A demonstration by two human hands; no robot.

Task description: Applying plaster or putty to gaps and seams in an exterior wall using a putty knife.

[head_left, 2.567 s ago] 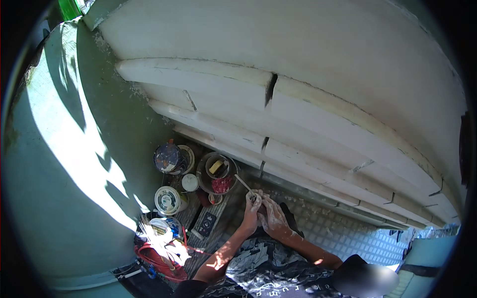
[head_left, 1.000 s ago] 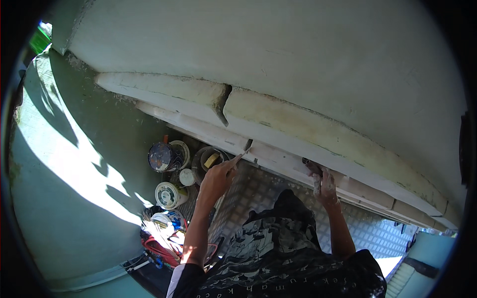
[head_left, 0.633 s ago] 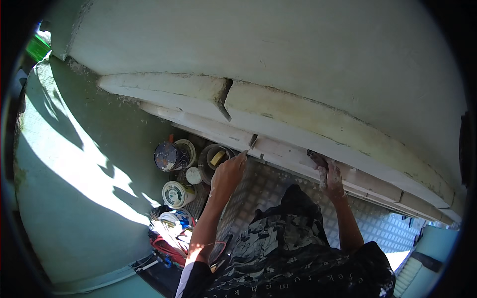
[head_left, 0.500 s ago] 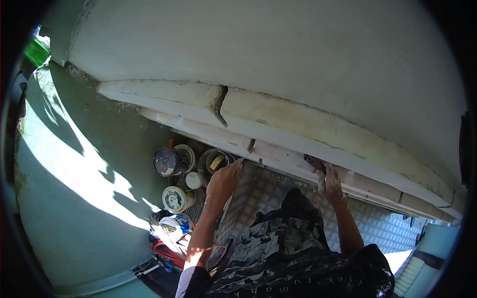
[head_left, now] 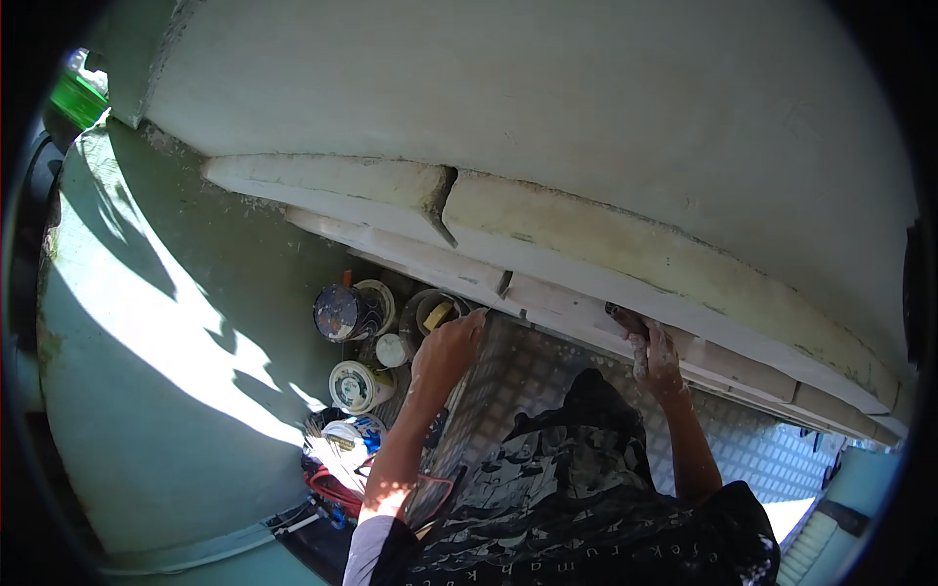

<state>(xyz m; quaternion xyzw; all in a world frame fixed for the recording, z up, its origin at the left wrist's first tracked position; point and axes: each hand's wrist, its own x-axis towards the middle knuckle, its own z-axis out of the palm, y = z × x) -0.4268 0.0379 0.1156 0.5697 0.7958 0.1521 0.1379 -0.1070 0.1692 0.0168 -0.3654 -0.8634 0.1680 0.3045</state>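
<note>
My left hand (head_left: 445,354) is closed near the lower edge of the wall, beside the buckets. A small pale tip shows at its fingers, but what it belongs to is hidden. My right hand (head_left: 658,361), smeared with whitish paste, is raised to the pale stepped moulding (head_left: 586,311). Its fingers curl round a small dark object (head_left: 621,314) at the moulding's face; its kind is not clear. Left of my left hand stands a dark bucket (head_left: 411,322) with a yellow block (head_left: 438,314) in it.
Paint-stained cans (head_left: 336,313) and a white tub (head_left: 354,388) crowd the left corner, with brushes (head_left: 337,437) and a red cord (head_left: 332,485) below. A sunlit green wall (head_left: 166,391) rises at left. Tiled floor (head_left: 528,371) lies beneath me.
The whole view has shifted slightly to the right. Both hands keep nearly the same place and grip against the wall moulding.
</note>
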